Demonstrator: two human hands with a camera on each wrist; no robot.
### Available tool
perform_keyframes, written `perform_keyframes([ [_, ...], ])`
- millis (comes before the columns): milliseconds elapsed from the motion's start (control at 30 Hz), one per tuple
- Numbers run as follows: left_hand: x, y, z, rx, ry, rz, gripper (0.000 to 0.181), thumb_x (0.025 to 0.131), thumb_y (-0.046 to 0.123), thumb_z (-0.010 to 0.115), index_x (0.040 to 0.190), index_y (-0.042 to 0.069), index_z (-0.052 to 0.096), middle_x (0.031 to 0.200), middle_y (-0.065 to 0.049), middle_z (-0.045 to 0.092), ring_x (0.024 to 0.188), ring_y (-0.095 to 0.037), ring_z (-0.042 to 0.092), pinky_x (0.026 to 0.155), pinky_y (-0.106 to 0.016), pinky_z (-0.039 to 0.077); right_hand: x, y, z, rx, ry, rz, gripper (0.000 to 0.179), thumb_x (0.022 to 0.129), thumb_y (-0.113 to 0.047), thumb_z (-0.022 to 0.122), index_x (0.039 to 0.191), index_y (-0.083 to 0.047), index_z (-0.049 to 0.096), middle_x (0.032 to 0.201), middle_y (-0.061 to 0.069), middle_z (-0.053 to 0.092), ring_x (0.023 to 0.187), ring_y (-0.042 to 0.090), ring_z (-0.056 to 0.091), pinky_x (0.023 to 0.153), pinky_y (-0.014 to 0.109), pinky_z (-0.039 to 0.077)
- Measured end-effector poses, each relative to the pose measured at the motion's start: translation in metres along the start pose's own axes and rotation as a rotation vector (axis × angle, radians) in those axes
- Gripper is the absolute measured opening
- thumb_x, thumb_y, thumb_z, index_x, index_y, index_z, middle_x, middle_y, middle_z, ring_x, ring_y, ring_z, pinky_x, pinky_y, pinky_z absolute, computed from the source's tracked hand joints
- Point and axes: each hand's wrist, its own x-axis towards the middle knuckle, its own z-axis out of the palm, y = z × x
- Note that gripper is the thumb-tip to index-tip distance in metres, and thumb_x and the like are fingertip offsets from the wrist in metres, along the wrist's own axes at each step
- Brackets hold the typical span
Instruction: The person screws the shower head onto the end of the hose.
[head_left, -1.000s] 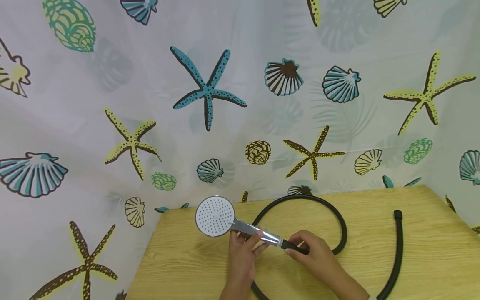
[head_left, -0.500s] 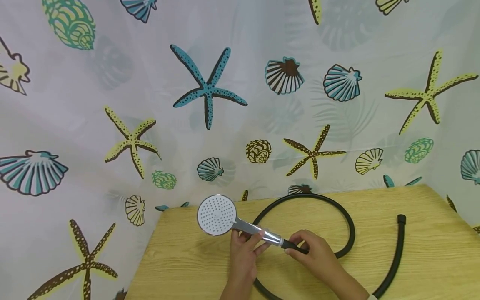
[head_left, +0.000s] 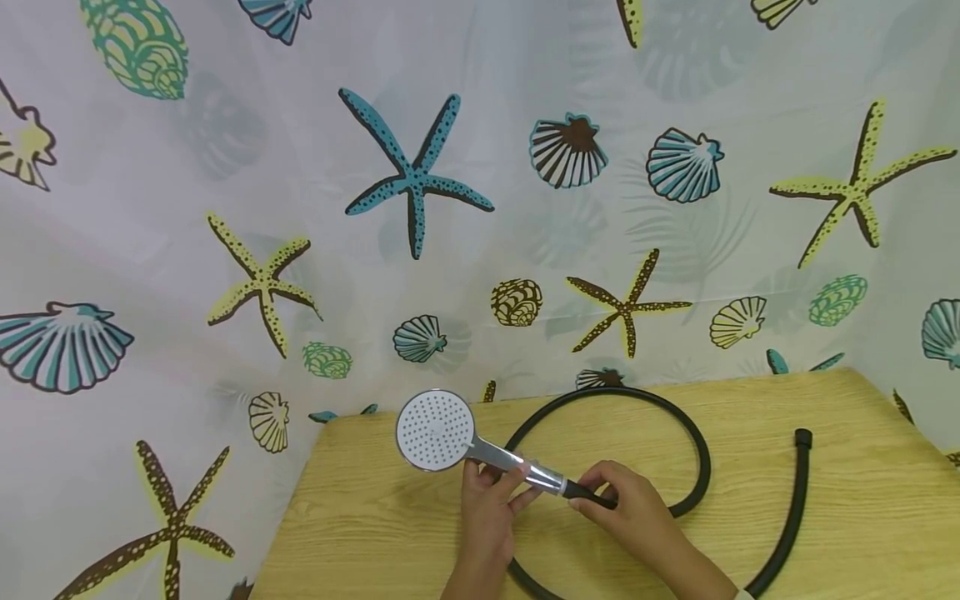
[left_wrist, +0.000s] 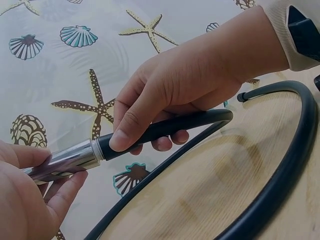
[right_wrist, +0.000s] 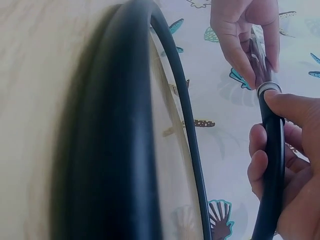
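A chrome shower head (head_left: 436, 430) with a white, dotted round face is held above the table. My left hand (head_left: 487, 517) grips its handle (head_left: 542, 476), thumb on top and fingers beneath. Just to the right, my right hand (head_left: 633, 512) pinches the end of a black shower hose (left_wrist: 165, 128), with the thumb close to the joint. In the left wrist view the hose end meets the handle's silver collar (left_wrist: 96, 149), and a narrow ring shows between them. The right wrist view has the right fingers (right_wrist: 258, 167) curled round the hose.
The hose loops over the wooden table (head_left: 360, 517), and its other end, a black connector (head_left: 803, 438), lies at the right. Behind the table hangs a white curtain (head_left: 487, 167) printed with starfish and shells.
The hose loop and its free end shifted slightly to the right, mostly in the first half second. Both hands keep nearly the same hold on the handle and hose.
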Motion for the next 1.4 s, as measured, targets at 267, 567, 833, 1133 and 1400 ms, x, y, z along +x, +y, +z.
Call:
perform_keyframes([
  [267, -0.0004, 0.0001, 0.0011, -0.004, 0.009, -0.005, 0.045, 0.087, -0.001, 0.074, 0.122, 0.012, 0.05, 0.11, -0.009, 0.064, 0.097, -0.025, 0.073, 0.086, -0.048, 0.066, -0.0001, 0.0014, 0.0003, -0.011, -0.002, -0.002, 0.018, 0.086, -0.03, 0.08, 0.097, -0.027, 0.066, 0.097, -0.011, 0.069, 0.077, 0.003, 0.064, 0.066, 0.018, 0.057],
  [567, -0.0003, -0.0001, 0.0014, -0.01, 0.01, -0.005, 0.042, 0.087, -0.001, 0.074, 0.12, 0.011, 0.05, 0.111, -0.009, 0.064, 0.098, -0.025, 0.073, 0.086, -0.048, 0.066, 0.0002, 0.0017, 0.0002, -0.016, -0.007, -0.004, 0.015, 0.088, -0.031, 0.079, 0.097, -0.028, 0.067, 0.097, -0.011, 0.069, 0.078, 0.002, 0.063, 0.067, 0.017, 0.057],
  [833, -0.0004, -0.0002, -0.0009, 0.008, -0.008, 0.012, 0.04, 0.088, 0.001, 0.074, 0.119, 0.011, 0.051, 0.112, -0.01, 0.064, 0.1, -0.026, 0.073, 0.086, -0.048, 0.066, 0.0005, 0.0024, 0.0009, 0.001, -0.016, -0.034, 0.016, 0.089, -0.035, 0.076, 0.098, -0.024, 0.07, 0.097, -0.008, 0.07, 0.077, 0.004, 0.061, 0.066, 0.018, 0.056],
  [1133, 0.0017, -0.0007, -0.0018, 0.021, -0.014, 0.011, 0.042, 0.087, 0.0, 0.075, 0.12, 0.01, 0.051, 0.111, -0.01, 0.063, 0.101, -0.027, 0.073, 0.086, -0.048, 0.066, 0.0006, 0.0009, 0.0, 0.012, -0.04, -0.007, 0.017, 0.091, -0.038, 0.074, 0.101, -0.024, 0.071, 0.097, -0.009, 0.069, 0.076, 0.005, 0.059, 0.064, 0.018, 0.055],
  [1400, 0.0026, -0.001, -0.0023, 0.024, -0.007, 0.003, 0.045, 0.086, 0.001, 0.076, 0.122, 0.01, 0.05, 0.112, -0.01, 0.063, 0.101, -0.027, 0.073, 0.086, -0.048, 0.066, -0.0002, 0.0022, 0.0013, -0.006, -0.049, -0.06, 0.03, 0.094, -0.039, 0.071, 0.113, -0.017, 0.068, 0.101, -0.004, 0.071, 0.08, 0.005, 0.063, 0.068, 0.017, 0.056],
])
